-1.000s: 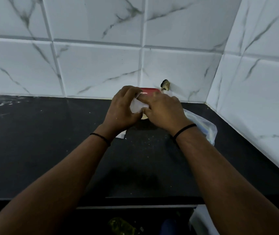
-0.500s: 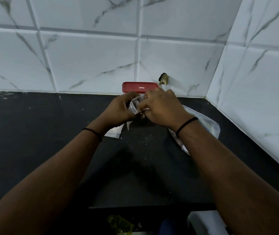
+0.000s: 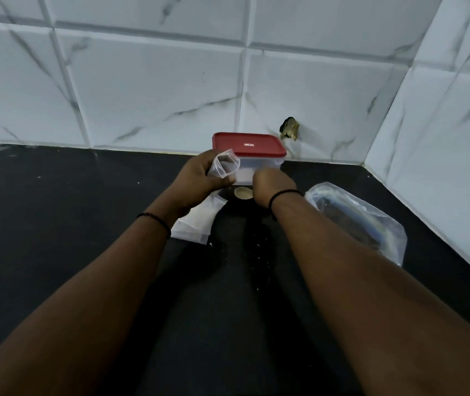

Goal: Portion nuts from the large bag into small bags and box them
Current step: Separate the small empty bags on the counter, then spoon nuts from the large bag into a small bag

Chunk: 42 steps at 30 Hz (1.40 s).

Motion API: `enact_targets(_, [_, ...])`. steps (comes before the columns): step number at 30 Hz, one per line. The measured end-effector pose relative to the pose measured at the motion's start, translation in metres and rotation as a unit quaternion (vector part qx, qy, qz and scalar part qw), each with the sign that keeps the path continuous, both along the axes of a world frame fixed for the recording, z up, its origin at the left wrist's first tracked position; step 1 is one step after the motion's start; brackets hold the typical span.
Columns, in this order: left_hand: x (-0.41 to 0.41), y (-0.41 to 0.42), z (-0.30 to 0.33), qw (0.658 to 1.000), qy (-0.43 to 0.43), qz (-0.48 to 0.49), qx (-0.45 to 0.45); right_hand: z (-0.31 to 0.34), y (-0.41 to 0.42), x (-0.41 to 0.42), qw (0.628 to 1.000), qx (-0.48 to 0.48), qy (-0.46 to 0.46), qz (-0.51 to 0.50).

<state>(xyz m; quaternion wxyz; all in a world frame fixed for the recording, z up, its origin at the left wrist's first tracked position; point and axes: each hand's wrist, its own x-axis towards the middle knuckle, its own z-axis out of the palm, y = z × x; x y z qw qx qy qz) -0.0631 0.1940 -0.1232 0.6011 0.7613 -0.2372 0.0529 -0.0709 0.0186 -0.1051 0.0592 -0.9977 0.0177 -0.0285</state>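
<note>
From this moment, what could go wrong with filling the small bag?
1. The left hand pinches the small bag by one side only; its thin mouth may fold shut, and nuts may spill on the dark counter.
2. The box has its red lid on, so boxing may need a free hand.
3. The large bag lies flat beside the right forearm and could be nudged.

Glossy marble-look tiles (image 3: 153,90) are backing a matt black counter (image 3: 56,224); clear plastic bags (image 3: 371,221) are shining; the box lid (image 3: 249,144) is looking smooth red plastic.
</note>
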Motion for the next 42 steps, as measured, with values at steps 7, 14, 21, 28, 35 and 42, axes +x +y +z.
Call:
enact_targets(7, [0.014, 0.007, -0.012, 0.996, 0.053, -0.017, -0.070, -0.023, -0.009, 0.033, 0.999, -0.032, -0.001, -0.029])
enact_targets(14, [0.008, 0.010, -0.020, 0.994, 0.058, 0.034, -0.085, -0.009, -0.010, 0.038, 0.998, 0.017, 0.054, -0.015])
enact_targets(21, [-0.024, -0.024, 0.010, 0.985, 0.037, 0.062, -0.156, 0.062, -0.037, -0.009, 0.970, 0.224, -0.091, -0.002])
enact_targets(28, [-0.073, -0.115, 0.012, 0.998, 0.035, -0.016, -0.058, 0.086, -0.127, -0.119, 0.934, 0.329, -0.110, -0.084])
enact_targets(35, [-0.095, -0.160, -0.004, 0.994, -0.042, -0.026, 0.102, 0.038, -0.159, -0.149, 0.975, 0.155, -0.085, -0.135])
enact_targets(42, [-0.088, -0.150, -0.007, 0.978, -0.046, 0.011, 0.202, 0.003, -0.162, -0.134, 0.979, 0.063, -0.156, -0.114])
